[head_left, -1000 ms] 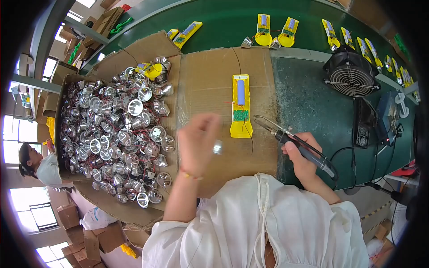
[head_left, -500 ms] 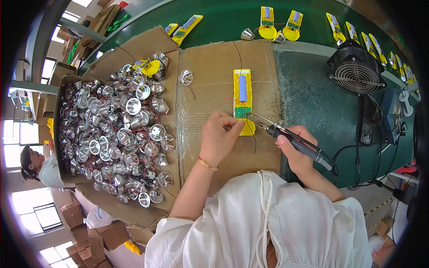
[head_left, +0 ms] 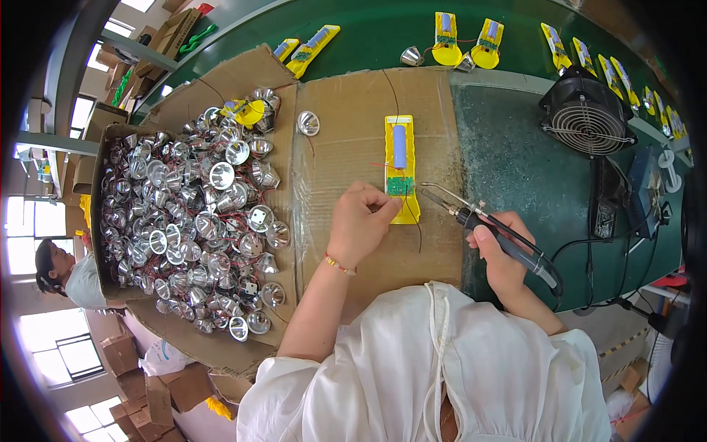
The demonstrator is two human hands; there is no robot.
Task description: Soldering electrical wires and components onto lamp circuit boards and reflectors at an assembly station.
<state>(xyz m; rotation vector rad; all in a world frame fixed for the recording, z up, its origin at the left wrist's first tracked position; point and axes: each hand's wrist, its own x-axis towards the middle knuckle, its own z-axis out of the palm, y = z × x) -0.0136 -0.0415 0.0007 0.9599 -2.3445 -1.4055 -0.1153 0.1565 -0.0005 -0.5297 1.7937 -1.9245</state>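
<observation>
A yellow plastic housing (head_left: 409, 214) lies upright in front of me on the cardboard. Set in it are a lavender battery cell (head_left: 400, 147) and a green circuit board (head_left: 398, 186). Thin red and dark wires trail from it. My left hand (head_left: 359, 221) is closed in a pinch at the board's lower edge; whatever the fingertips hold is hidden. In my right hand (head_left: 501, 250) is a soldering iron (head_left: 508, 247) with a thin metal tube alongside. Its tip is just right of the board, apart from it.
To the left, a cardboard box (head_left: 121, 295) is heaped with silver reflector cups (head_left: 221, 175). One loose reflector (head_left: 308, 124) lies on the cardboard sheet (head_left: 331, 96). A black fan (head_left: 589, 118) stands at right, near cables. More yellow housings (head_left: 446, 51) line the far shelf. Another person (head_left: 70, 272) is at far left.
The soldering iron's tip has drawn back from the circuit board, to the right, with my right hand. My left hand stays nearly in place at the board's edge.
</observation>
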